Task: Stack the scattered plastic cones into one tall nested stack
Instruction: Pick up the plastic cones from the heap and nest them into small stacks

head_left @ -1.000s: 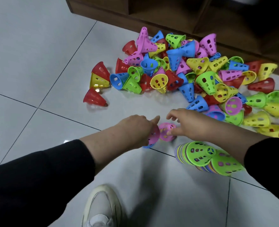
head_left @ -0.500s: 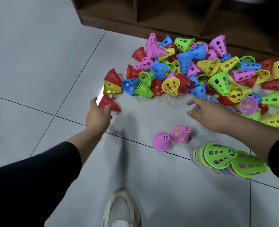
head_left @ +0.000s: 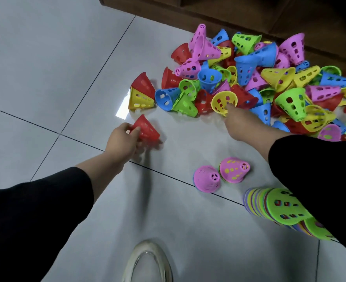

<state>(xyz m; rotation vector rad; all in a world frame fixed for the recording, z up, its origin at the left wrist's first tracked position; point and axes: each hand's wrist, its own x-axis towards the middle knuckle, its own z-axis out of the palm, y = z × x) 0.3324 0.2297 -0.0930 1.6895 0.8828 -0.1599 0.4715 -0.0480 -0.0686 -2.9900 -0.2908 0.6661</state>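
near right: nested stack (head_left: 280,210) lies on its side, two pink cones (head_left: 221,176) just beyond | left hand (head_left: 123,141) fingers curled round red cone (head_left: 146,129) | right hand (head_left: 239,123) pinches yellow cone (head_left: 224,102) rim at the pile's near edge | far: pile (head_left: 269,78) | likely light, stiff, slick; grab by rim

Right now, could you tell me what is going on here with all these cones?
A person is gathering cones from the floor. The left hand grips a red cone; the right hand touches a yellow cone at the pile's edge. Two pink-topped short stacks stand nearby, beside a long nested stack lying on its side.
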